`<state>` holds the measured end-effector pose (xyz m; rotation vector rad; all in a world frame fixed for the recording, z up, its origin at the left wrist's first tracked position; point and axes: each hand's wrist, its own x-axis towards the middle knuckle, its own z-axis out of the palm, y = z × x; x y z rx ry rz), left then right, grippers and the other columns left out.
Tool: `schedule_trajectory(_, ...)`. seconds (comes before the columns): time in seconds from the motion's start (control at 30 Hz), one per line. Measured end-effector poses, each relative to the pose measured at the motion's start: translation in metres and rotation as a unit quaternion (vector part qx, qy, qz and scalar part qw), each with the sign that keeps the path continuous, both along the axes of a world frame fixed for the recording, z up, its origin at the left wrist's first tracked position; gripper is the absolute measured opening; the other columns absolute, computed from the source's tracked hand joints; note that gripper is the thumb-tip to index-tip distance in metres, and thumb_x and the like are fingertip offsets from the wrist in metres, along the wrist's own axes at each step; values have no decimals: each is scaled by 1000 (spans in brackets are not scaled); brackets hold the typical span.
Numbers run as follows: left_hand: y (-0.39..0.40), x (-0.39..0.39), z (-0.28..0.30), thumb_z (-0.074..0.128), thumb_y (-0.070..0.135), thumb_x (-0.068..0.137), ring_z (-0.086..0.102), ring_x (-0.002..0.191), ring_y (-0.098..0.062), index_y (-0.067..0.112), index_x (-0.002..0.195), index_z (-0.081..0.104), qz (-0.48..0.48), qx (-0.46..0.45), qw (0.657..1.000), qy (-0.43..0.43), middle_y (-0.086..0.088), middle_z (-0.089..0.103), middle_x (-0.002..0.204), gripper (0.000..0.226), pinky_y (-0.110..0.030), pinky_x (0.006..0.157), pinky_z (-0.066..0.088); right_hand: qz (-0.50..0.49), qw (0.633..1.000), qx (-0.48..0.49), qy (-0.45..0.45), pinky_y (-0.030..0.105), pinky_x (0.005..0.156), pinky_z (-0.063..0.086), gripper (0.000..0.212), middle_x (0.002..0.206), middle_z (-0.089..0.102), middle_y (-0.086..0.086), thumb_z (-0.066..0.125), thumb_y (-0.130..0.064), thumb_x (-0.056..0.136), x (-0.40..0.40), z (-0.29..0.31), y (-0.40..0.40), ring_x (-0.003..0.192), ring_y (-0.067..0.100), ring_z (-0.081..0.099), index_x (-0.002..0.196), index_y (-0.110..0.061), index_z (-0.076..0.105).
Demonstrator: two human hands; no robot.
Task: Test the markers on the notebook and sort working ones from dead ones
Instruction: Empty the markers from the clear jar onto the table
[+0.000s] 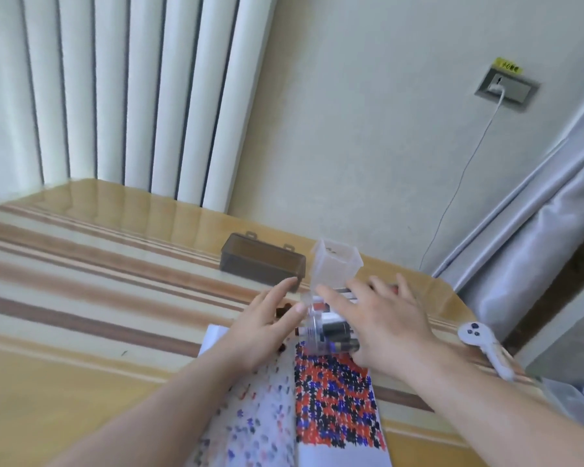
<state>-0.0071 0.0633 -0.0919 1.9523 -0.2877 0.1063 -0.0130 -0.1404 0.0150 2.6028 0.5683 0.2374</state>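
An open notebook [338, 412] lies on the table in front of me, its right page packed with red, blue and black test marks and its left page sparsely marked. At its far edge a clear tub of markers [327, 330] lies on its side. My left hand [267, 326] reaches in from the left with straight fingers, its thumb tip at the tub's rim. My right hand [383, 326] is spread flat against the tub's right side. A few loose markers [281, 310] show partly behind my left hand. The picture is motion-blurred.
A second clear square tub [334, 264] stands upright just behind the hands, beside a closed dark brown plastic box [263, 262]. A white controller [484, 347] lies at the right table edge. A clear tray [570, 396] sits at far right. Striped cloth covers the table.
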Motion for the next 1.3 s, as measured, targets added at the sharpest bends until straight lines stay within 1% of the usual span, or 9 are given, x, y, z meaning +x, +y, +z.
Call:
schedule_trajectory(0.13,0,7,-3,57,66,89,35,143,-9,55,153,22,2,80,997,-10,18,33,158,74,-43,119,35,-41,999,0,3,67,118,17,114,157,34,-5,77,-70,71,10,2,-15,140,29,34,149,-57,-6)
schedule_trajectory(0.27,-6,10,-8,61,48,86,42,131,-12,43,143,38,-2,176,983,-60,15,45,144,62,-36,111,39,6,1000,-20,3,63,116,21,114,157,33,-9,77,-62,72,11,0,-15,141,24,32,150,-57,-6)
schedule_trajectory(0.4,-5,16,-10,58,44,100,59,99,-12,34,115,55,55,151,984,-72,12,65,108,18,-34,86,52,15,999,25,36,64,122,11,112,160,26,-14,69,-66,74,8,-7,-17,147,18,24,151,-56,-11)
schedule_trajectory(0.53,3,17,-6,62,39,99,62,81,-8,31,100,63,71,112,989,-66,12,69,88,8,-39,74,55,-11,993,95,62,61,123,14,112,160,23,-21,66,-69,71,5,-15,-26,148,13,24,152,-55,-9)
schedule_trajectory(0.7,34,28,-5,51,32,103,61,74,-14,29,95,59,160,88,983,-21,6,67,82,12,-40,69,54,-81,991,103,43,53,117,27,112,158,27,-22,62,-76,68,4,-13,-70,142,14,31,152,-54,-9)
schedule_trajectory(0.87,33,32,-11,48,40,101,53,109,-18,35,110,65,131,183,974,-29,11,64,111,20,-37,91,48,-117,986,105,45,51,119,27,116,157,28,-24,63,-74,63,-7,-15,-99,144,12,31,151,-55,-10)
schedule_trajectory(0.97,28,28,-10,44,52,101,48,116,-17,39,116,65,107,209,970,-55,14,64,115,29,-36,98,43,-104,986,119,45,52,119,26,115,156,28,-24,63,-75,65,-7,-16,-86,143,13,31,154,-53,-6)
schedule_trajectory(1.17,28,21,-6,25,78,96,50,107,-9,43,120,58,85,250,954,-139,21,66,100,54,-38,97,41,-15,988,149,37,59,120,21,113,157,28,-20,67,-72,69,2,-12,-28,144,15,29,153,-54,-6)
schedule_trajectory(1.3,20,18,-3,24,73,99,56,83,-11,32,107,46,90,252,948,-171,15,62,82,46,-38,88,43,32,989,144,6,62,122,16,111,154,30,-18,69,-66,70,-1,-9,5,143,15,29,153,-55,-4)
